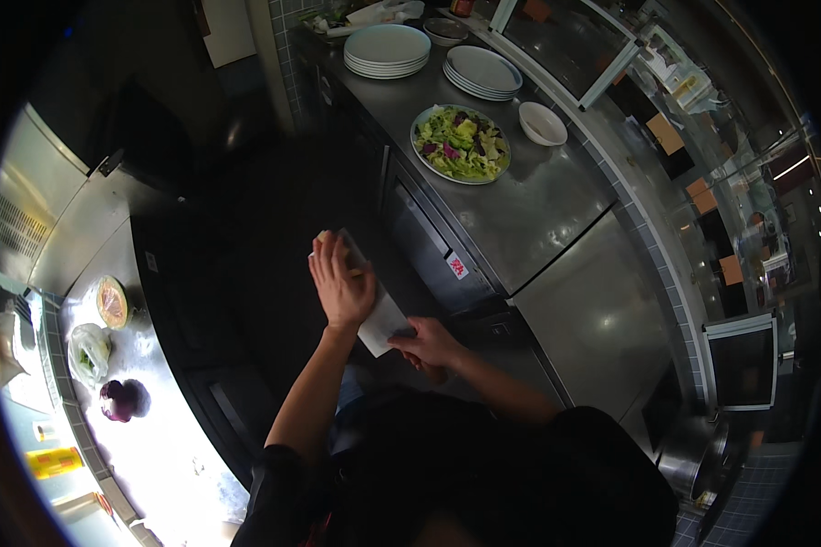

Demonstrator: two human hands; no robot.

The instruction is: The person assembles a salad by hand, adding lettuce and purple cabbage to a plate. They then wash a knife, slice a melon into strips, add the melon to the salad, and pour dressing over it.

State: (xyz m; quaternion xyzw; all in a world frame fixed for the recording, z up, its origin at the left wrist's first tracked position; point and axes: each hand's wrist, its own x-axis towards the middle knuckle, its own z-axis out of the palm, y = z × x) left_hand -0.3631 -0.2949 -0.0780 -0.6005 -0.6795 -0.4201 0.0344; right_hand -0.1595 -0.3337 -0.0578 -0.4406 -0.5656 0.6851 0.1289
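My right hand (429, 343) grips the handle of a broad Chinese-style cleaver (383, 318), which is held in the air over the dark aisle between two counters. Over the far part of the blade lies my left hand (342, 284), its fingers stretched along it. Pale yellow food pieces (354, 273) show at the edges of that hand, pressed against the blade; most of them are hidden under the palm. Beyond my hands, on the steel counter to the right, a round plate of mixed leaf salad (462, 145) holds green and purple leaves.
Two stacks of plates (386, 46) (484, 70) and a white bowl (542, 124) stand near the salad. The left counter (171, 437) carries a film-wrapped cut melon (112, 302), a plastic bag (89, 355) and a purple vegetable (115, 401). Drawer fronts (431, 232) line the right counter.
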